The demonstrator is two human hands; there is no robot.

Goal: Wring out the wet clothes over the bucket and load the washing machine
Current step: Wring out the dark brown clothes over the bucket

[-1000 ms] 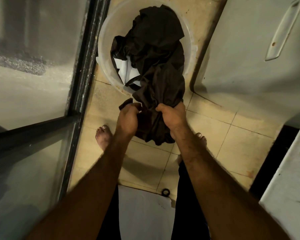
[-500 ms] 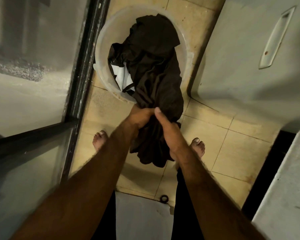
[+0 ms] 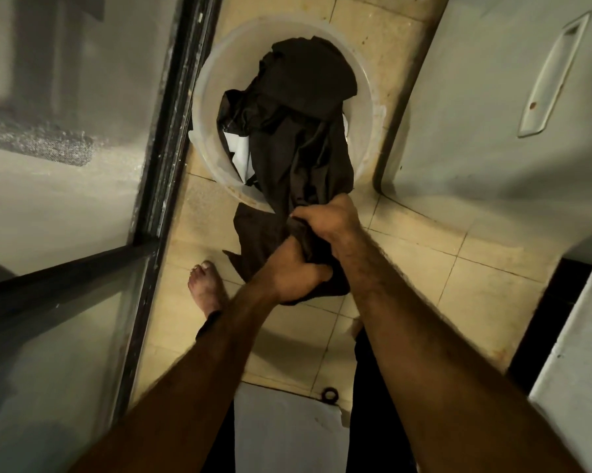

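Grip matters most at this step: your left hand (image 3: 296,273) and right hand (image 3: 327,221) both have their fingers curled tight round a bunched neck of the dark garment (image 3: 298,141), the fists almost touching and the right one farther from you. You would likely do best to twist the fists in opposite directions and work along the cloth a section at a time, since a thick wad gives up little water at once. Mind your position too. Your hands sit on your side of the bucket (image 3: 368,97) rim, above the tiled floor (image 3: 407,268), and a loose flap of the garment hangs there near your bare foot (image 3: 206,288), so drips would probably land on the tiles. Reach forward until the twisted part is over the opening. The far end of the garment lies heaped in the translucent bucket and spills over its near rim, with a white cloth (image 3: 241,155) showing beneath it on the left. Whether water stands in the bucket you cannot tell. A white appliance (image 3: 492,114) stands just right of the bucket, and whether it is the washing machine is unclear.
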